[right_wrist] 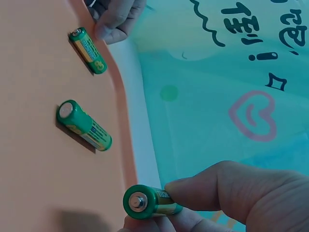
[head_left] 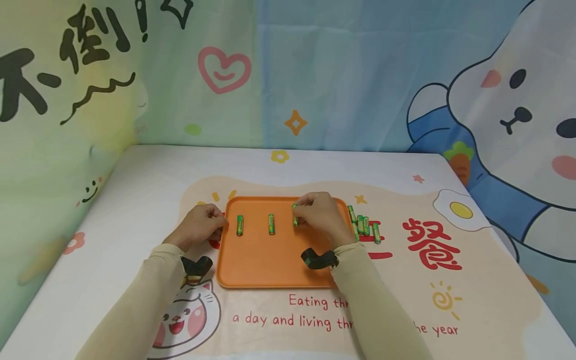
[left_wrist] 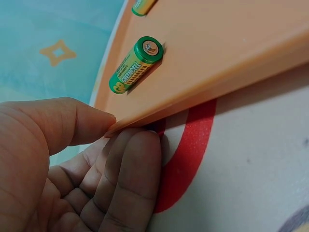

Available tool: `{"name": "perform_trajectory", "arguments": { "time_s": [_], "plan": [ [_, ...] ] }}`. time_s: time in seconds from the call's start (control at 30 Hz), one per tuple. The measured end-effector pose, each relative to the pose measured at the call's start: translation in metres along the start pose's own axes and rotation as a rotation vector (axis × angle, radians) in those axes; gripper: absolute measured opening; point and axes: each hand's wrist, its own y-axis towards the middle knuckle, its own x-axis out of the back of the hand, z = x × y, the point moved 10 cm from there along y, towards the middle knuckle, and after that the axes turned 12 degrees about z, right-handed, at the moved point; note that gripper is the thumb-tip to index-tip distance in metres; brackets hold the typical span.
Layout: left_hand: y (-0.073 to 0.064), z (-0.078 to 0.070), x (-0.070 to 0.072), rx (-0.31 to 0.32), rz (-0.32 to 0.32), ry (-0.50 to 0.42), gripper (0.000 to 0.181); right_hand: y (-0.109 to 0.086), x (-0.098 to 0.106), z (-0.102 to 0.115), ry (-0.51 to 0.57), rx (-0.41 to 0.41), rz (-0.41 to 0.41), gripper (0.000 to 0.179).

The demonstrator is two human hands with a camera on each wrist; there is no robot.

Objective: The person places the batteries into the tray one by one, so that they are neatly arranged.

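An orange tray lies on the table, and my left hand pinches its left rim between thumb and fingers. Over the tray's back right part, my right hand holds a green-and-yellow battery between thumb and fingers, its button end facing the wrist camera. Two more batteries lie apart on the tray: a left one, button end toward me, and a middle one, whose flat end shows in the right wrist view. Whether the held battery touches the tray I cannot tell.
Several loose batteries lie on the table just right of the tray, partly beside the right wrist. A printed cloth covers the table. Behind it hangs a patterned backdrop.
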Motion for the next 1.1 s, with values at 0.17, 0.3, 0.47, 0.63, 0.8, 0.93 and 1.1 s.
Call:
{"name": "perform_trajectory", "arguments": {
  "time_s": [0.17,0.3,0.47,0.63,0.8,0.93,1.1],
  "plan": [
    [0.001,0.002,0.000,0.009,0.004,-0.007,0.016,0.004,-0.008,0.002,0.021,0.004,0.016,0.024],
    [0.002,0.002,0.000,0.006,0.003,-0.008,0.015,0.007,-0.013,0.004,0.014,0.017,0.021,0.023],
    [0.001,0.000,0.001,0.000,-0.007,0.003,0.014,0.009,-0.018,0.006,-0.001,0.031,0.024,0.022],
    [0.001,0.000,0.002,0.009,-0.016,0.022,0.015,0.012,-0.023,0.005,0.000,0.023,0.032,0.022],
    [0.002,0.002,0.002,0.020,-0.018,0.033,0.016,0.017,-0.026,0.001,0.011,0.015,0.033,0.019],
    [0.001,0.002,0.002,0.023,-0.020,0.028,0.015,0.018,-0.030,0.004,0.012,0.030,0.045,0.015],
    [0.000,0.001,0.002,0.017,-0.016,0.019,0.015,0.019,-0.037,0.013,-0.002,0.041,0.052,0.016]
  ]
}}
